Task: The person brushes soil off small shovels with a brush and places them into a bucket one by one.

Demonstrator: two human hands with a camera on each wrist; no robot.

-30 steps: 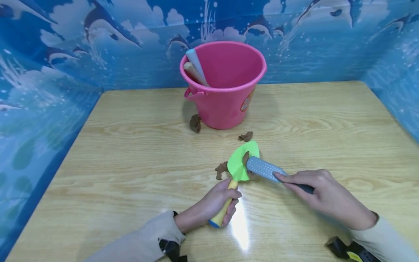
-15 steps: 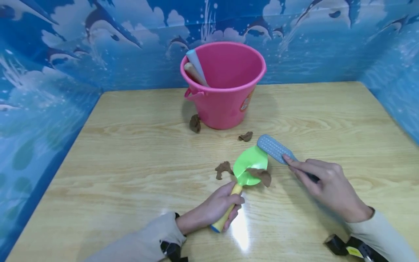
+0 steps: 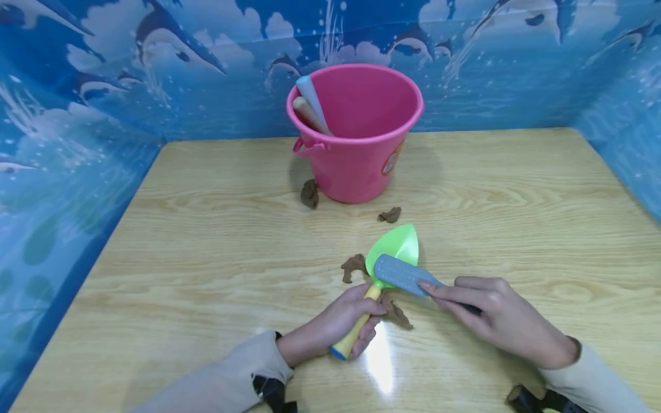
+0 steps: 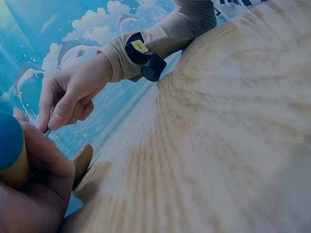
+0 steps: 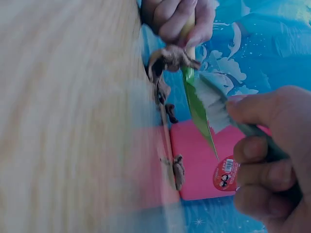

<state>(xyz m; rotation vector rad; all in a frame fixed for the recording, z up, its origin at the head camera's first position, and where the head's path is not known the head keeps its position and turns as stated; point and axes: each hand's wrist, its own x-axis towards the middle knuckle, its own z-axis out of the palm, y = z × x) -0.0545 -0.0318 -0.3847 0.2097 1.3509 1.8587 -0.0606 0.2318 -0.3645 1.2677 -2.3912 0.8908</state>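
Observation:
My left hand [image 3: 347, 322] grips the yellow handle of a toy trowel [image 3: 395, 244] with a green blade. In my right hand [image 3: 493, 312] is a blue-grey brush [image 3: 405, 274], its head against the lower part of the blade. The right wrist view shows the brush's white bristles [image 5: 213, 104] facing the green blade. A brown clay-like lump [image 3: 396, 314] is beside the trowel handle, near my left fingers. Another brown piece [image 3: 353, 267] lies just left of the blade. The left wrist view shows the blue handle end [image 4: 9, 141] inside my left hand.
A pink bucket [image 3: 351, 172] stands at the back, with two handle-like sticks [image 3: 312, 106] leaning inside it. Brown lumps lie by its base, one at left [image 3: 310, 194] and a smaller one in front [image 3: 389, 215]. A dolphin-printed blue sheet [image 3: 232, 74] borders the wooden table.
The brush went up to the blade's tip, then came back down onto the blade's lower part. The brown lump beside the blade moved toward me, to the handle. Both hands keep their grip.

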